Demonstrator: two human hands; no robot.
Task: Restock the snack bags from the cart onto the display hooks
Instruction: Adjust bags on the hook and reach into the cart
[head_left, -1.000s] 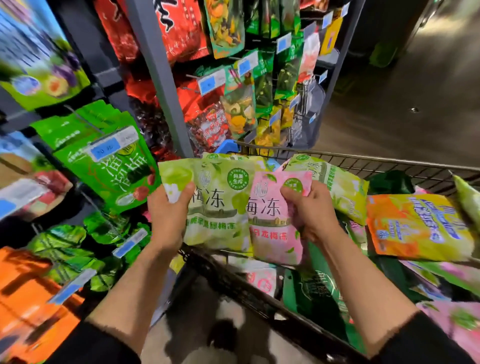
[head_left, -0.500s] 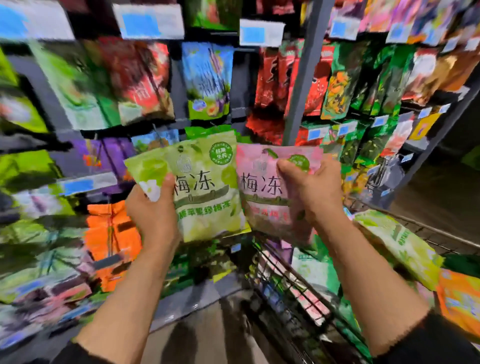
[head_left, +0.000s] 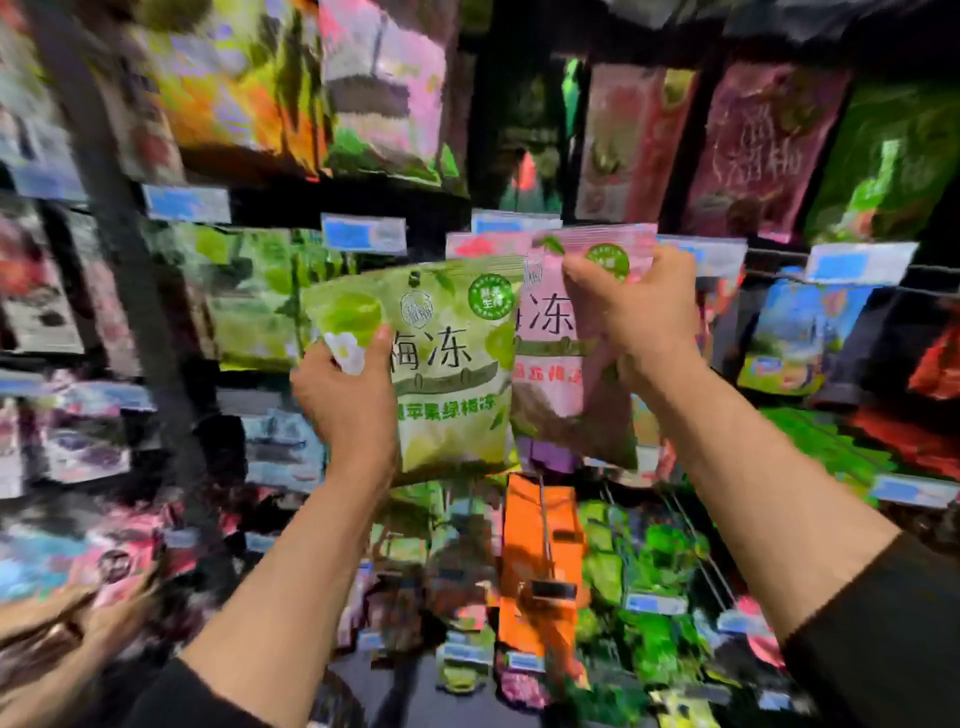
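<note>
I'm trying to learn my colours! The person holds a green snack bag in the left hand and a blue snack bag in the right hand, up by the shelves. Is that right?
Almost. The left hand does grip the green snack bag, but the bag in the right hand is pink, not blue: a pink snack bag. The head view shows both held up by the shelves.

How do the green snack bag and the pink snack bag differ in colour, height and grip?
The green bag is held by the left hand at its left edge; the pink bag is gripped by the right hand near its top. The pink bag sits higher and partly behind the green one. Both show the same large characters.
</note>
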